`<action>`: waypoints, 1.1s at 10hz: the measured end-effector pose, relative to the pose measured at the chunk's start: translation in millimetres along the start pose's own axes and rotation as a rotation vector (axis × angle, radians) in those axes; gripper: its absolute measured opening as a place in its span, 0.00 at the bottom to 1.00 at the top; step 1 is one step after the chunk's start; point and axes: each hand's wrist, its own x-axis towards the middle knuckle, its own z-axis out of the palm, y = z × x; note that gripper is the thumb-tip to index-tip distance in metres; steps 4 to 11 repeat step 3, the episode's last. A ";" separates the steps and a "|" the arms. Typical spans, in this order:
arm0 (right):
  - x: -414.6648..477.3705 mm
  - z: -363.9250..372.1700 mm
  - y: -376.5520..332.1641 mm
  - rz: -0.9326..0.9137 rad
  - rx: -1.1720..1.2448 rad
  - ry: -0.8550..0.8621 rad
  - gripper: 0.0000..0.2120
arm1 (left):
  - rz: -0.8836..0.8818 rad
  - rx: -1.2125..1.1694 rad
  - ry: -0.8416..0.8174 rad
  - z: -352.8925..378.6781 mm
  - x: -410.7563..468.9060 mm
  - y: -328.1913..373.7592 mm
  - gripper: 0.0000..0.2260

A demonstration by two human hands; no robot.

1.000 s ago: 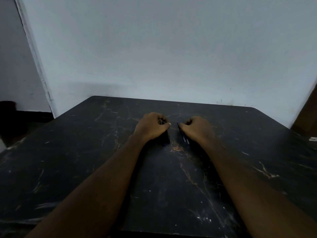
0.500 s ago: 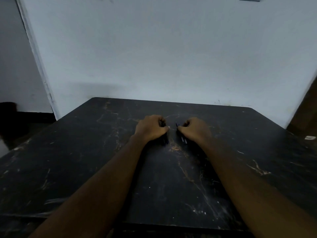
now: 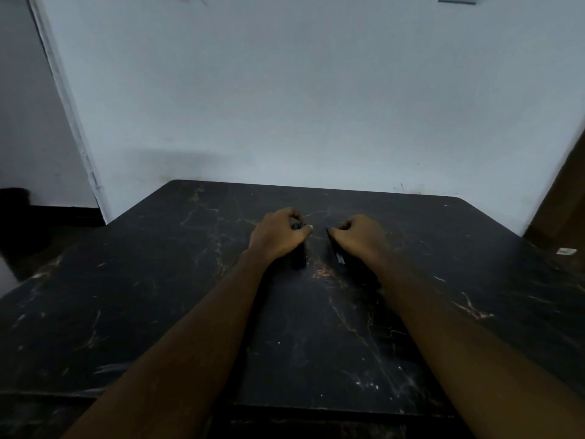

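Dark marbled tabletop [image 3: 126, 296], pale wall [image 3: 316, 90] behind. Your left hand [image 3: 278, 237] grips a dark block [image 3: 298, 256], your right hand [image 3: 362, 239] a slim dark stick [image 3: 335, 248], both mid-tabletop. Both seem light and stiff; hold their long sides.

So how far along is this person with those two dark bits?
Picking up looks done: the left hand grips a dark block, the right hand a slim dark piece, both down at the black table. They sit side by side, apart. Whatever follows, perhaps joining them, is not yet done.

Bare forearms [image 3: 190, 337], bare left hand [image 3: 277, 237], bare right hand [image 3: 361, 238].
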 end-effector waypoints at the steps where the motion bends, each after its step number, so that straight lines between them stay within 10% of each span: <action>1: 0.3 -5.1 -4.2 -0.005 0.027 0.016 0.16 | 0.001 -0.006 0.016 -4.8 -2.8 3.6 0.17; 11: -2.6 -14.3 -10.0 -0.093 0.134 0.049 0.12 | 0.058 0.048 0.063 -11.1 -8.0 12.5 0.17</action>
